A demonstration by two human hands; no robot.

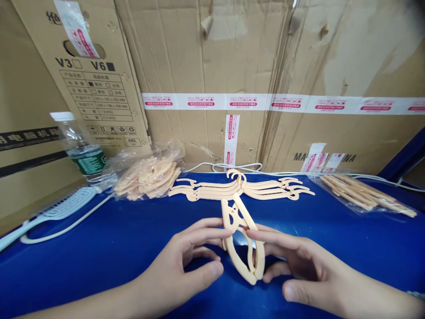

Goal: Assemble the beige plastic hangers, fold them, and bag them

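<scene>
A cream plastic folding hanger [259,254], its arms folded into a narrow pointed loop, stands tilted between my two hands. The fingers of my left hand [195,252] press against its left side, with the thumb held off it. My right hand [299,261] has its fingers against the opposite side, and its thumb is also apart from the hanger. Just beyond lie several unfolded hangers [219,191] of the same kind, stacked with their hooks together and arms spread to both sides.
Behind left is a clear bag of cream plastic pieces [149,177], beside a water bottle [86,155] and a pale blue hairbrush [69,204]. Another bag of long cream pieces [368,192] lies at right. A white cable [239,166] runs along the cardboard boxes [199,137] behind the blue table [109,257].
</scene>
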